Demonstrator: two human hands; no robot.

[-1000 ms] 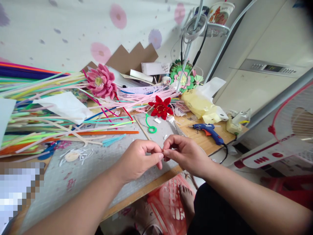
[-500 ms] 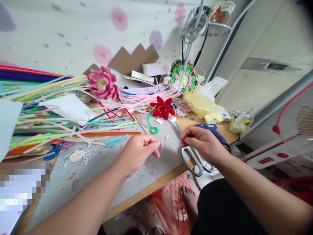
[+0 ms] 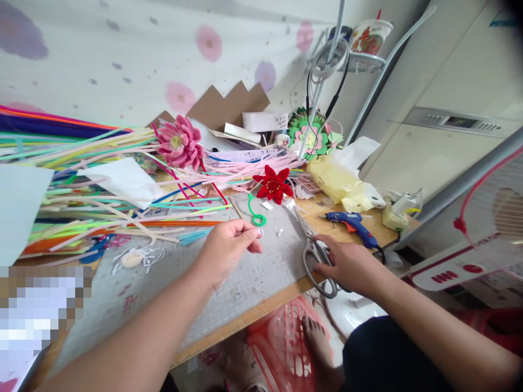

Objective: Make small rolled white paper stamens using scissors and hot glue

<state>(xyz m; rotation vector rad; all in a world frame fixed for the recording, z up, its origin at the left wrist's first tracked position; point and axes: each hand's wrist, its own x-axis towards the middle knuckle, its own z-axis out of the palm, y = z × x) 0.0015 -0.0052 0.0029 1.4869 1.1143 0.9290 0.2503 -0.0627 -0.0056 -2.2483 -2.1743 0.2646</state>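
My left hand [image 3: 229,247] hovers over the grey mat [image 3: 229,283], thumb and forefinger pinched on a tiny pale piece, near the green curled stem [image 3: 256,212]. My right hand [image 3: 347,264] rests at the table's front edge with its fingers closed on the handles of the grey scissors [image 3: 312,247], whose blades lie on the mat and point away toward a red flower [image 3: 273,184].
Long coloured pipe cleaners [image 3: 81,185] cover the left of the table, with a pink flower [image 3: 180,142]. A blue glue gun [image 3: 352,224] lies at the right, beside yellow bags [image 3: 339,179]. A fan [image 3: 482,228] stands right. A pink basket [image 3: 281,337] sits under the table.
My hands, pinched together a second ago, have parted. My right hand picked up the scissors and brought them down onto the mat's right edge. The left hand moved slightly up.
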